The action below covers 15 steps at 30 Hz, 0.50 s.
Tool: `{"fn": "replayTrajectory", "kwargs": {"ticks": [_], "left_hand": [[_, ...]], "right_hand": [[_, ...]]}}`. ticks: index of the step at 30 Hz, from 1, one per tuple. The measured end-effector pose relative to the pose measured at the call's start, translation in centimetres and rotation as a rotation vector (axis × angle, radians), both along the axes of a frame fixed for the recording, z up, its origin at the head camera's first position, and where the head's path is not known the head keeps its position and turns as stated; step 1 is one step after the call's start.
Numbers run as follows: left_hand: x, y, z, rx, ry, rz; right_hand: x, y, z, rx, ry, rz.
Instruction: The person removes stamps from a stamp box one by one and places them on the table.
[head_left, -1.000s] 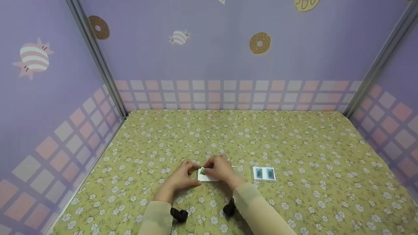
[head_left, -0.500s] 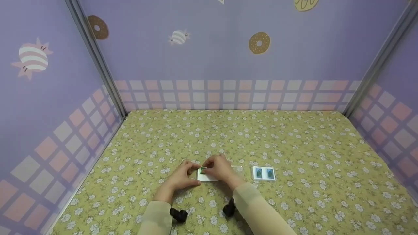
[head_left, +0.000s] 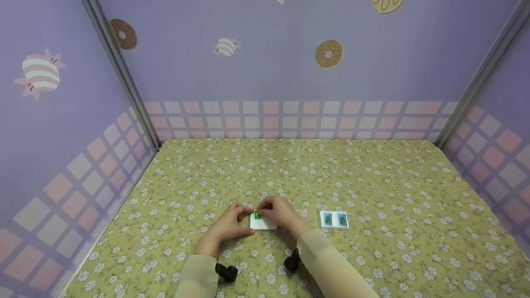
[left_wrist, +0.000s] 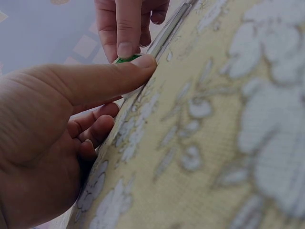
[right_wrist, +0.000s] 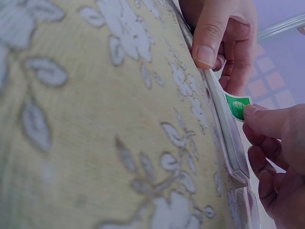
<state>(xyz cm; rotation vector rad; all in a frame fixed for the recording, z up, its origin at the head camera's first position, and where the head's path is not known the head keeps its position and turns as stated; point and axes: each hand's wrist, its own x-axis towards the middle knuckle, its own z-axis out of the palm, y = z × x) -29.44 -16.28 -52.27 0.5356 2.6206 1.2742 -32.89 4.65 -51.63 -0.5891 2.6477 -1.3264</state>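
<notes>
At the near edge of the head view I log two pale sleeves with black wrist units. Beyond them, my left hand grips the left end of a white slab, thumb on its near edge. My right hand holds a small green sticker in a narrow pinch, over the slab's far-left corner; in the right wrist view it looks bowed. Step in hand, as I judge it: pressing the sticker down or peeling it up; I cannot tell which. The next move calls for a steady left hold and a light pinch, since thin stock may crease. Well right on the flowered cloth: a clear case showing two blue pictures. Farthest: the purple wall.
</notes>
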Motion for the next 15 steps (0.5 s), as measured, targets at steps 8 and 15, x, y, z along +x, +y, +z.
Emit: {"fn": "replayTrajectory", "kwargs": {"ticks": [8,15], "left_hand": [[0.1,0.0,0.0,0.012,-0.001,0.005],[0.1,0.1,0.0,0.026,-0.017,0.009]], "right_hand": [[-0.4,0.4,0.7,-0.041,-0.079,-0.018],[-0.9,0.7,1.5,-0.048,-0.082,-0.043]]}}
